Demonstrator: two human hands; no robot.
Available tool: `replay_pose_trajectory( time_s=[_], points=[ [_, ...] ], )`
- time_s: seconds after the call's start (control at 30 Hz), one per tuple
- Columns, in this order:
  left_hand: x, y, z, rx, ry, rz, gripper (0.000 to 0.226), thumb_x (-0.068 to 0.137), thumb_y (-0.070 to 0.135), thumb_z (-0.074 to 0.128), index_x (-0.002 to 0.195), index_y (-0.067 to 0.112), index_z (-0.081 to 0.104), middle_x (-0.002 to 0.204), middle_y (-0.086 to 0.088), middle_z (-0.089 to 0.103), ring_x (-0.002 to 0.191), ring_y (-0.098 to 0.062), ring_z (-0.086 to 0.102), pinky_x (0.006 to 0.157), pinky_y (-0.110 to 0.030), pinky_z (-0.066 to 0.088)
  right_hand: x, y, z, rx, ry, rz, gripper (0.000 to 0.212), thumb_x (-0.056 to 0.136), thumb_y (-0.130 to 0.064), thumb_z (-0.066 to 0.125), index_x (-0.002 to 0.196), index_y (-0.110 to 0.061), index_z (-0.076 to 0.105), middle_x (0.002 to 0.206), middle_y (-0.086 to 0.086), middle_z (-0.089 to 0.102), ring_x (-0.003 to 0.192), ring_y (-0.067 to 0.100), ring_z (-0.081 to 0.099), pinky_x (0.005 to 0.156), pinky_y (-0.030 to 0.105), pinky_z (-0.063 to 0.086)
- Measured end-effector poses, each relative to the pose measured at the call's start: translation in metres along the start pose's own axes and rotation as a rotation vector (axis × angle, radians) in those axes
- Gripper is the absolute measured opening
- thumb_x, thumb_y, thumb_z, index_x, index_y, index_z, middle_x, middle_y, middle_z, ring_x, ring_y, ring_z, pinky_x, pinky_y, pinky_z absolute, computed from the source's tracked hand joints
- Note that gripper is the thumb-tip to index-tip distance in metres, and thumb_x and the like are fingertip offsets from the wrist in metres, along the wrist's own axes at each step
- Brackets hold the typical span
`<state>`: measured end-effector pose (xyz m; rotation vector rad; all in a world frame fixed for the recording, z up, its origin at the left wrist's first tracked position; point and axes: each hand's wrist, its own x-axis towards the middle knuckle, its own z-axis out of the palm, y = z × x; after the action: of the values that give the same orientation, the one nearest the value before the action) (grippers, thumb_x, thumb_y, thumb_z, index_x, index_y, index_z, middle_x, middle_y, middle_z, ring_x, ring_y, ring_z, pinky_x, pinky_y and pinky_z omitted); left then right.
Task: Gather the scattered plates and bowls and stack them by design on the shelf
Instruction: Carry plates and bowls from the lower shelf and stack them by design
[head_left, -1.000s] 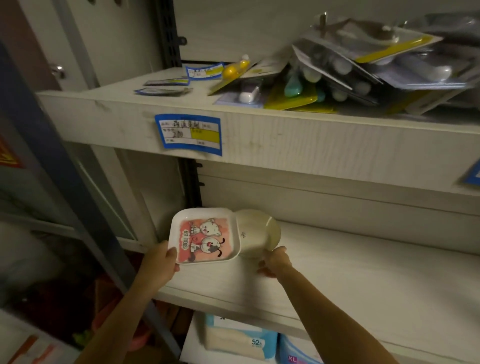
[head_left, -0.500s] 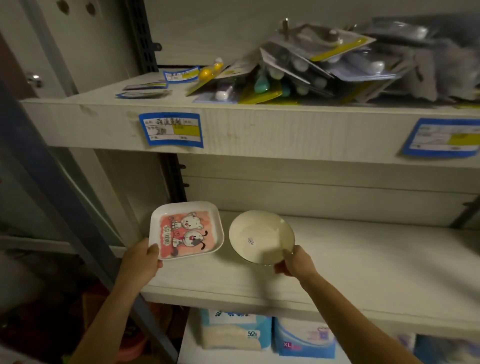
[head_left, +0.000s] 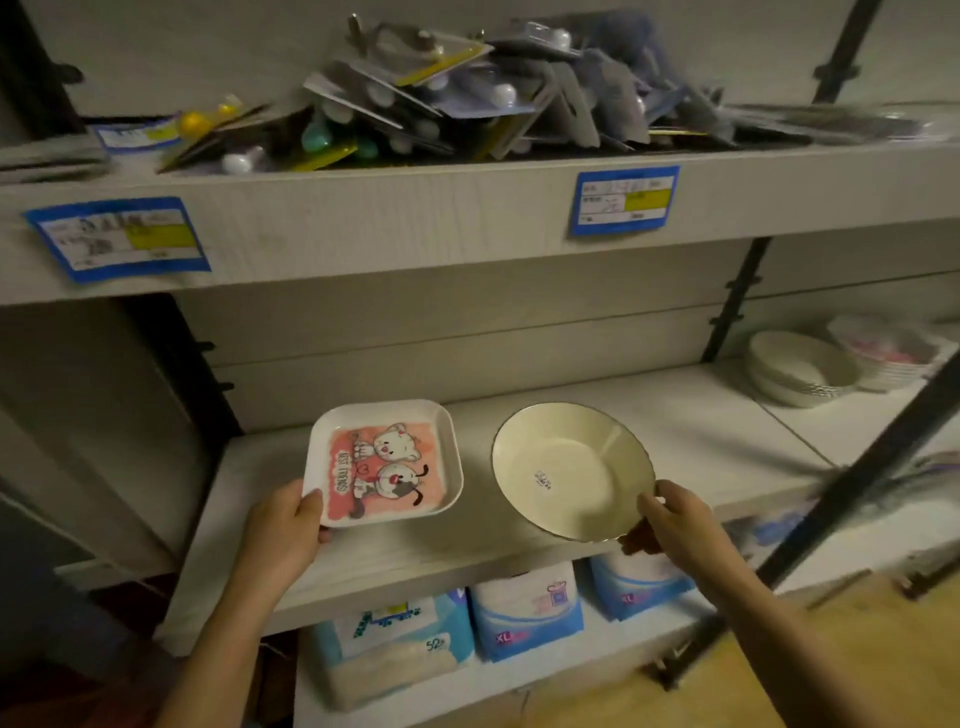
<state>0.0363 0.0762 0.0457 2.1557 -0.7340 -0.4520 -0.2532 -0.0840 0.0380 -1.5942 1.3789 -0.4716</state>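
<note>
Low in the frame, well apart, the left hand (head_left: 283, 525) grips the near corner of a square cartoon plate (head_left: 384, 462), thumb on its rim, and the right hand (head_left: 675, 519) pinches the near edge of a round cream bowl (head_left: 571, 467). Both dishes are tilted over the middle shelf (head_left: 691, 415), side by side, not touching. At far right on that shelf stand stacked cream bowls (head_left: 800, 371) beside stacked patterned plates (head_left: 888, 353). Carded goods (head_left: 467, 104) crowd the top shelf.
</note>
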Motion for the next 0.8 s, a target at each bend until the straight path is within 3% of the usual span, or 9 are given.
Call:
replay_pose_trajectory(
  time_s=[0.1, 0.27, 0.43, 0.63, 0.8],
  points=[
    [-0.009, 0.019, 0.017, -0.025, -0.055, 0.056, 0.024, 0.095, 0.009, 0.036, 0.088, 0.006, 0.059, 0.066, -0.004, 0.057, 0.058, -0.018, 0.052, 0.051, -0.025, 0.040, -0.014, 0.010, -0.028, 0.000, 0.049, 0.025, 0.017, 0.098, -0.016, 0.040, 0.103, -0.005, 0.052, 0.074, 0.010, 0.066, 0.070, 0.022, 0.066, 0.071, 0.034, 0.054],
    [-0.023, 0.060, 0.053, -0.029, -0.132, 0.157, 0.034, 0.094, 0.009, 0.037, 0.067, 0.016, 0.055, 0.061, -0.006, 0.056, 0.053, -0.018, 0.048, 0.050, -0.026, 0.037, -0.030, 0.036, -0.080, 0.001, 0.126, 0.057, 0.019, 0.098, -0.018, 0.040, 0.100, -0.007, 0.056, 0.076, 0.009, 0.067, 0.071, 0.020, 0.067, 0.074, 0.034, 0.056],
    [-0.045, 0.106, 0.103, 0.015, -0.228, 0.231, 0.028, 0.094, 0.008, 0.038, 0.083, 0.004, 0.063, 0.059, -0.006, 0.057, 0.052, -0.018, 0.049, 0.048, -0.025, 0.037, -0.050, 0.067, -0.142, 0.030, 0.215, 0.078, 0.017, 0.098, -0.015, 0.041, 0.101, -0.009, 0.056, 0.076, 0.011, 0.064, 0.068, 0.020, 0.063, 0.063, 0.026, 0.051],
    [-0.089, 0.165, 0.183, 0.040, -0.302, 0.272, 0.028, 0.094, 0.009, 0.039, 0.079, 0.006, 0.062, 0.061, -0.005, 0.057, 0.055, -0.018, 0.051, 0.049, -0.026, 0.037, -0.057, 0.124, -0.233, 0.002, 0.271, 0.102, 0.026, 0.098, -0.015, 0.040, 0.113, -0.002, 0.057, 0.065, 0.008, 0.068, 0.059, 0.017, 0.065, 0.055, 0.024, 0.047],
    [-0.128, 0.204, 0.247, 0.046, -0.314, 0.306, 0.027, 0.094, 0.011, 0.038, 0.082, 0.005, 0.063, 0.074, -0.009, 0.062, 0.063, -0.019, 0.055, 0.052, -0.027, 0.040, -0.052, 0.169, -0.306, 0.022, 0.301, 0.102, 0.024, 0.097, -0.013, 0.040, 0.102, -0.003, 0.060, 0.059, 0.005, 0.068, 0.054, 0.015, 0.066, 0.054, 0.025, 0.047]
  ],
)
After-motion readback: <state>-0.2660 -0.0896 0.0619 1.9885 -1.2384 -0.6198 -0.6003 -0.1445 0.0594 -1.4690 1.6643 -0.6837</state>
